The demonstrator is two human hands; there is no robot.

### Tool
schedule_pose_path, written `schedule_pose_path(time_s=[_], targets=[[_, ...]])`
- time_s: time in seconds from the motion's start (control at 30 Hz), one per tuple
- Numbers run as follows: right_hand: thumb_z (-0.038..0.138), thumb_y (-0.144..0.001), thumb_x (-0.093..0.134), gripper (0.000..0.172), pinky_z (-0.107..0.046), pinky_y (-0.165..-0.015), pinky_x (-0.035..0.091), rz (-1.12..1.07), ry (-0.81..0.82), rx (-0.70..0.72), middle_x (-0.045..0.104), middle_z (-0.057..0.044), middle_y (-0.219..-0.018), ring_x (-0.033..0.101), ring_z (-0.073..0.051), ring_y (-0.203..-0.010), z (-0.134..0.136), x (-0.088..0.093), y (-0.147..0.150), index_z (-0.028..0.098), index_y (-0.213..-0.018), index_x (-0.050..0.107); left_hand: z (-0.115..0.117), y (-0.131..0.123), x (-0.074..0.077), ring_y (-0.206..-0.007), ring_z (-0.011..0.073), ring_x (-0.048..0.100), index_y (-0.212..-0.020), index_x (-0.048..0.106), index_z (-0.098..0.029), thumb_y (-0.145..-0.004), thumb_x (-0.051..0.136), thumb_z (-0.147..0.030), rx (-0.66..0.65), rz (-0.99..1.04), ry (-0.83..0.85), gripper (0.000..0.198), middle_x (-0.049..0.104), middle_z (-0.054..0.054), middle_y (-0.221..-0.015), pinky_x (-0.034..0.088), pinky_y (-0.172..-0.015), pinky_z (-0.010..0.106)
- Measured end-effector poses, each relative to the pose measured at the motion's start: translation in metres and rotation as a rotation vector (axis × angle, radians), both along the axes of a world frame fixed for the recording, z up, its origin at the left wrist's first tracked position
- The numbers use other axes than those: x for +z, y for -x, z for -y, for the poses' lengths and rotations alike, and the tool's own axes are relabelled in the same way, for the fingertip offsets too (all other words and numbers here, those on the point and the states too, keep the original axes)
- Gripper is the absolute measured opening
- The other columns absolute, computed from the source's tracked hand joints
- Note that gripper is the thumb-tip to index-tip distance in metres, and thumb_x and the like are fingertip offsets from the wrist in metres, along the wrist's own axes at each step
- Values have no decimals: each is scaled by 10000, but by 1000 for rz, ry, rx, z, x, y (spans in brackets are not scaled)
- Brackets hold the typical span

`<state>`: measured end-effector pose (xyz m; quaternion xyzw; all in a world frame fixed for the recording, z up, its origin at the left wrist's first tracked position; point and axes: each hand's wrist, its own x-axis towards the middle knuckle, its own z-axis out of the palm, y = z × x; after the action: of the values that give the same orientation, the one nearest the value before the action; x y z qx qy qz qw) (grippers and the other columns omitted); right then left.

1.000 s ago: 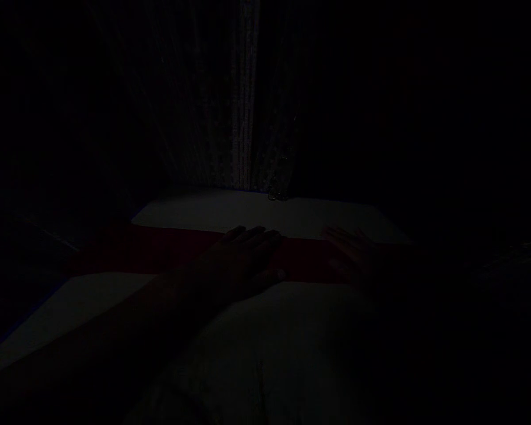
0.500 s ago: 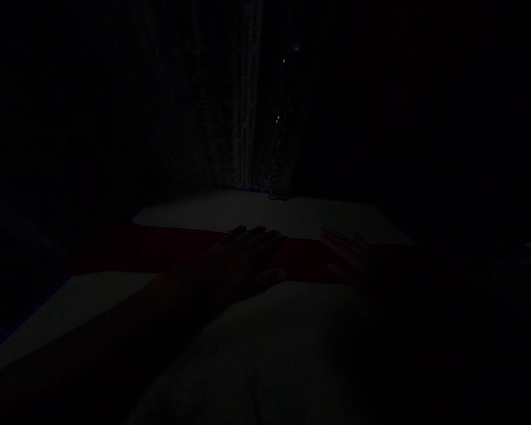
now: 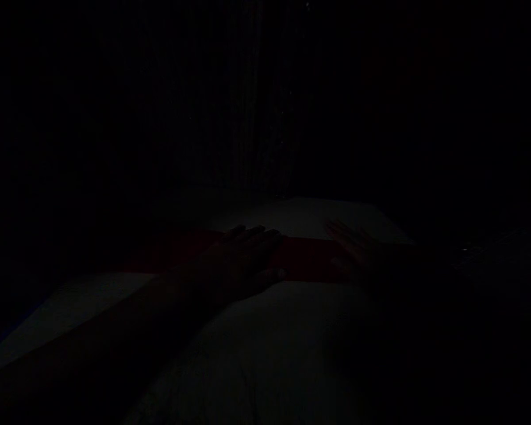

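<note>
The scene is very dark. My left hand (image 3: 243, 260) lies flat, fingers stretched out, on a dark red band of cloth (image 3: 307, 260) that crosses a pale surface (image 3: 265, 342). My right hand (image 3: 356, 251) rests flat on the same red band a little to the right, fingers spread and pointing left. Neither hand holds anything.
A curtain-like striped backdrop (image 3: 243, 118) hangs behind the pale surface, barely visible. A small glinting object (image 3: 278, 195) sits at the far edge of the surface. Everything to the far left and right is black.
The picture has grown darker, with the left part of the surface and the backdrop fading. Both hands stay flat in the same places.
</note>
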<state>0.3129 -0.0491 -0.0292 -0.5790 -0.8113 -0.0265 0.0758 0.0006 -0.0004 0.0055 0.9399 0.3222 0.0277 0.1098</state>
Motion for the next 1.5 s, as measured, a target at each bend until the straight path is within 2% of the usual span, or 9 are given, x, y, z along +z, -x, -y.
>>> schedule_pose_path(time_s=[0.23,0.43,0.57,0.73,0.83,1.0,1.13,1.37,1.5], targets=[[643,-986,198,864,-647,-1217,248,-40,-6,-50,292,-192,-1618,294,-346,-1512,2,0,5,13,-1543,395,2,-1,7,-1545,355,195,-1650,209,-251,-1007,275,-740,31,-34,33,810,215,53,-1684,165,-1226,618],[616,-1021,258,739,-671,-1213,233,-77,-77,26,350,-123,-1612,319,-304,-1513,-3,-17,-5,124,-1551,407,5,1,12,-1479,356,343,-1642,230,-307,-979,321,-769,96,11,146,813,284,45,-1668,392,-1127,597],[626,-1013,255,770,-659,-1212,242,-105,-94,-8,326,-138,-1618,290,-310,-1524,-2,-14,-1,92,-1547,407,8,1,17,-1409,355,446,-1645,229,-286,-988,362,-735,122,12,188,808,314,74,-1654,450,-1089,555],[602,-1010,249,704,-673,-1218,197,-92,-21,-30,352,-60,-1617,297,-273,-1527,1,-13,3,181,-1545,427,8,1,18,-1472,355,360,-1644,216,-328,-978,351,-759,120,6,209,804,267,27,-1675,393,-1142,573],[608,-1000,254,732,-646,-1227,201,-85,-58,-50,325,-69,-1629,274,-269,-1537,2,-11,4,156,-1552,414,6,1,15,-1474,348,351,-1646,221,-293,-987,334,-749,95,7,167,809,264,44,-1676,384,-1143,575],[600,-933,241,808,-622,-1246,147,-9,153,-129,258,-36,-1650,222,-258,-1555,4,4,13,132,-1579,368,3,1,11,-1509,354,280,-1644,199,-346,-974,269,-788,75,-16,100,806,224,16,-1688,292,-1175,629],[603,-883,212,877,-592,-1257,130,7,199,-187,228,-28,-1659,199,-258,-1562,6,16,21,95,-1582,359,2,2,9,-1541,356,200,-1639,172,-398,-971,235,-799,59,-50,117,781,161,-4,-1700,220,-1190,661],[594,-891,211,867,-601,-1262,104,8,247,-184,223,-35,-1665,193,-265,-1563,9,22,24,91,-1581,360,4,4,6,-1523,364,245,-1631,186,-424,-944,224,-836,85,-14,136,802,180,-11,-1698,288,-1160,666],[610,-975,198,802,-652,-1240,138,-38,176,-79,252,-85,-1659,228,-295,-1552,10,19,17,108,-1578,364,6,3,8,-1524,352,253,-1626,208,-427,-961,267,-808,88,3,147,769,200,-2,-1695,299,-1168,647]])
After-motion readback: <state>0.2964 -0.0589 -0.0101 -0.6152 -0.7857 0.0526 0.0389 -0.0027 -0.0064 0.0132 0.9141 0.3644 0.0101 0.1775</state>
